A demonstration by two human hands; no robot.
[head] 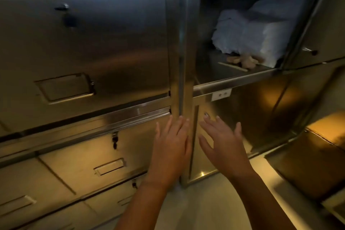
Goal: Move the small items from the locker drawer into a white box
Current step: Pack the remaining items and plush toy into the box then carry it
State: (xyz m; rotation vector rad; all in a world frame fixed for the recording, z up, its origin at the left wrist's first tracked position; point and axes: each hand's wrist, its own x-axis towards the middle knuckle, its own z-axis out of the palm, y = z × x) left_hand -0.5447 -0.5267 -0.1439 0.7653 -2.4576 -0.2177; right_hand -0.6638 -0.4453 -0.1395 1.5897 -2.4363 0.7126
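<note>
An open steel locker compartment [231, 78] sits at upper right. Inside it lies a pale, crumpled white bundle [257, 31], and in front of the bundle rest several small tan items [244, 60] on the compartment floor. Both hands hover lower down, in front of the locker's vertical post. My left hand [170, 147] is flat with fingers spread and holds nothing. My right hand [222, 142] is beside it, fingers apart and empty too. No white box is in view.
Shut steel drawers with recessed handles [65, 87] and keyed locks [114, 140] fill the left side. The open compartment's door [315, 24] stands at far right. A lower locker door [242, 117] is behind my right hand. Pale floor [205, 201] lies below.
</note>
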